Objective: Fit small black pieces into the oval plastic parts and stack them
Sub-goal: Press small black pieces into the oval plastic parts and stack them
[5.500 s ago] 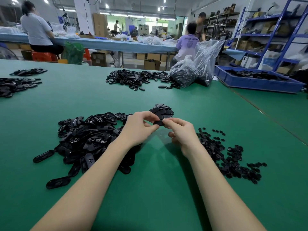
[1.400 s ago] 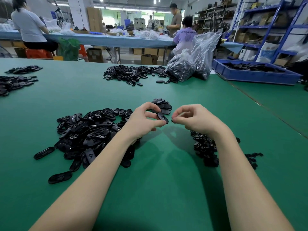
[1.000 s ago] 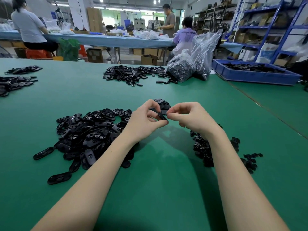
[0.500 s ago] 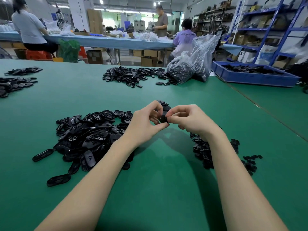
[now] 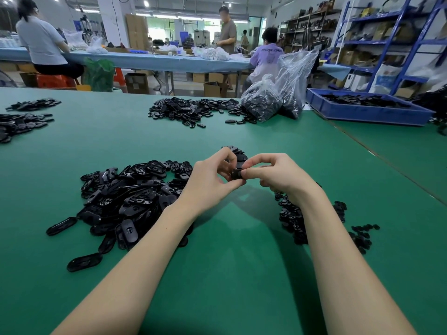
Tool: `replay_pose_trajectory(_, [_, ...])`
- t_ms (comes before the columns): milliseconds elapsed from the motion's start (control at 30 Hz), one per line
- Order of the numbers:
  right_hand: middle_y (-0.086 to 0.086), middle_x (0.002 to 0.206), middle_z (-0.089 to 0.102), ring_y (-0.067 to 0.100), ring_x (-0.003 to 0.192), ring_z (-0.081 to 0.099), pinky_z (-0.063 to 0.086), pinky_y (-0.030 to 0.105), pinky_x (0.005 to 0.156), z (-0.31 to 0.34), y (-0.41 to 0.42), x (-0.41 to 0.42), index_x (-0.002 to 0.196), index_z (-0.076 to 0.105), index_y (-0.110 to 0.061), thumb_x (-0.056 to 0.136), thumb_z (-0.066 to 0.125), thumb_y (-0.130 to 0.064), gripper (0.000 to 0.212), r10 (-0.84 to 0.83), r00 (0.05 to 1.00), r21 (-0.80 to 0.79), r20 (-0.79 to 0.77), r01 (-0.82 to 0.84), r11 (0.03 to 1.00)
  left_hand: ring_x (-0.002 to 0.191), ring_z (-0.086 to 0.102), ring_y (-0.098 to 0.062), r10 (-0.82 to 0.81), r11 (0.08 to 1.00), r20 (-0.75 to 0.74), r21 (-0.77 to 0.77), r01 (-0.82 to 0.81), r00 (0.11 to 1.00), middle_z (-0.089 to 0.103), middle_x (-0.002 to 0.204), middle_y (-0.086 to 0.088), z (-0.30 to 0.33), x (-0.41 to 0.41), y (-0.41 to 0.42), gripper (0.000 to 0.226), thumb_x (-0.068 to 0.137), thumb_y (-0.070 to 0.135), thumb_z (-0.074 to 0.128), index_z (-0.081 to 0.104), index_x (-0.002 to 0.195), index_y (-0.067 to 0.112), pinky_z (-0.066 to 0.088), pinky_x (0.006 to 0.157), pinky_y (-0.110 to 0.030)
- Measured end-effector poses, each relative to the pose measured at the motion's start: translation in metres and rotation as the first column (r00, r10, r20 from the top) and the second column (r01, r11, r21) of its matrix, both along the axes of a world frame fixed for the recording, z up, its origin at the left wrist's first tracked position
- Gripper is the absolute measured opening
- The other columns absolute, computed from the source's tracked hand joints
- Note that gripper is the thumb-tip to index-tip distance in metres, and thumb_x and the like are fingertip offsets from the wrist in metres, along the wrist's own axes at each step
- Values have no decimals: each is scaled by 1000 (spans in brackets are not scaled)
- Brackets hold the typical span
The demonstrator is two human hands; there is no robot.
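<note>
Black oval part [image 5: 235, 174] pinched in left hand [image 5: 210, 180] fingers above green counter [image 5: 229, 262] | right hand [image 5: 273, 174] fingertips pinch a small piece against its right end, piece itself hidden | finished stack [image 5: 238, 154] just behind, left hand nearer

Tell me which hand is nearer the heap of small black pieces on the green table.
Right. The right hand is raised just above and behind the heap of small black pieces, its wrist over it. The left hand is farther left, beside the oval-part pile.
</note>
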State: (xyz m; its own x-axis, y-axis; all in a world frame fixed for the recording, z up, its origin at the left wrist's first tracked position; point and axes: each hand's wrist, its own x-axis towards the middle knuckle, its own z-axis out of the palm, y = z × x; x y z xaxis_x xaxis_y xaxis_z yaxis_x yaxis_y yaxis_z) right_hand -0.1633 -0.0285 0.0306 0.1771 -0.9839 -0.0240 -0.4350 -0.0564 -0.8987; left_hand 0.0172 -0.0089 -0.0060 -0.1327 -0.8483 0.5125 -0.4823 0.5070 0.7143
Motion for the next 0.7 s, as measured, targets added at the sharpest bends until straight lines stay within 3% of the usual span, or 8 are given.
replay_pose_trajectory(167, [-11,56,58,8,46,36,23,18,39,1,-3,-2,81,78,-24,75,84,-19,10,-39,998,111,55,33,993,50,51,6,2,999,27,-44,-1,1000,63,71,25,0,-1,0,36,75,17,84,51,85,23,35,52,-8])
replay_pose_trajectory(367, [-8,64,66,10,49,34,23,19,40,3,-3,-4,84,79,-24,75,84,-19,12,-22,999,142,49,14,990,50,49,4,-2,998,37,-59,5,999,63,70,14,3,0,2,36,73,18,85,52,86,22,36,52,-11])
replay_pose_trajectory(567, [-10,59,63,9,48,36,24,18,39,3,-3,-5,80,80,-27,75,84,-19,11,-5,1000,112,1,5,994,47,45,-1,-51,995,-53,88,55,997,67,68,13,1,1,3,34,74,17,86,54,86,21,36,51,-13])
replay_pose_trajectory(700, [-8,60,63,10,49,36,25,17,39,-1,-5,-2,81,79,-24,73,81,-16,12,-85,996,91,-15,86,992,56,53,-10,-108,967,-105,221,129,989,76,81,7,2,6,0,28,79,14,83,61,93,25,45,65,-18])
